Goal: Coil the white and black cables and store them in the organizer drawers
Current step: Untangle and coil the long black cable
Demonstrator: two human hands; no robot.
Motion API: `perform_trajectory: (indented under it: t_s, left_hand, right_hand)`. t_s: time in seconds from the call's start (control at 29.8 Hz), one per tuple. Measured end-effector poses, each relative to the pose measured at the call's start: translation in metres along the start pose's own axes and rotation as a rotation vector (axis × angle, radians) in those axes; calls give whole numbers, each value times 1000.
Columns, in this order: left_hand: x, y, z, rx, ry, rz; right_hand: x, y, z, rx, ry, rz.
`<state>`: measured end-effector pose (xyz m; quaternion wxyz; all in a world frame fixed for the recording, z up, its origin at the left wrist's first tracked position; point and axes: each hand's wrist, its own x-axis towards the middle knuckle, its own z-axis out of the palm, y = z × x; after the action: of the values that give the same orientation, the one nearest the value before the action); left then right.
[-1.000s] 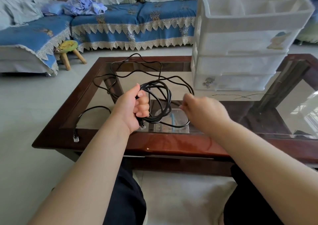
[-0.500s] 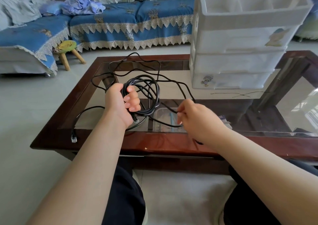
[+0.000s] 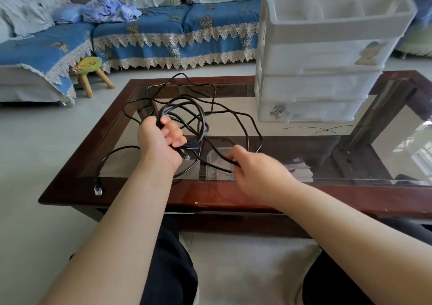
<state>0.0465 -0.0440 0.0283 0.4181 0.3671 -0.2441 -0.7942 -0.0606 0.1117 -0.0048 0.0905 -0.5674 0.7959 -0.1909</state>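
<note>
Forearms reach out over the dark-red wooden, glass-topped coffee table (image 3: 70, 178). Right hand (image 3: 257, 176), nearest, pinches a loose strand of the thin black network cable (image 3: 198, 127), apparently to feed the next loop. Left hand (image 3: 161, 141) is curled tight around the gathered loops, holding them upright above the glass so the coil keeps its shape. Uncoiled slack trails across the table; one clear plug end (image 3: 97, 189) rests on the near-left frame. Beyond, the white plastic organizer drawers (image 3: 315, 87) stand closed. No white cable is visible.
</note>
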Motion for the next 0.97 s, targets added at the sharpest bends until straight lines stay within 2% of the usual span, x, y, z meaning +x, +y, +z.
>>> perform_trajectory:
  t_s: [0.13,0.17,0.23,0.27,0.34,0.4,0.47,0.6,0.67,0.8,0.91,0.97]
  left_hand:
    - [7,11,-7,-177,112,76]
    - [10,14,-10,-245,125,80]
    - [15,20,-17,-348,138,80]
    - [17,23,-20,-369,148,84]
    - [20,24,-24,-378,168,91]
    - [21,23,-23,-342,171,90]
    - [21,21,-20,-207,153,78]
    - [18,11,-10,189,36,36]
    - [13,2,-5,358,-37,30]
    - [3,-14,0,724,-241,48]
    - [-5,-23,0,866,-403,-63]
    - [-9,-29,0,875,-508,-174]
  right_hand:
    - [-5,-8,8,830,-32,36]
    - [-5,-6,9,977,-17,70]
    - [-2,-2,8,1078,30,132]
    - [0,1,8,1035,69,155]
    - [1,6,6,787,215,144]
    - [2,8,5,394,401,20]
    - [4,8,7,99,529,-143]
    - [10,3,14,-183,444,-342]
    - [12,-1,13,-216,382,-440]
    - [20,-10,-2,-19,300,-501]
    - [26,-11,-15,54,271,-466]
    - [32,-9,-20,79,224,-409]
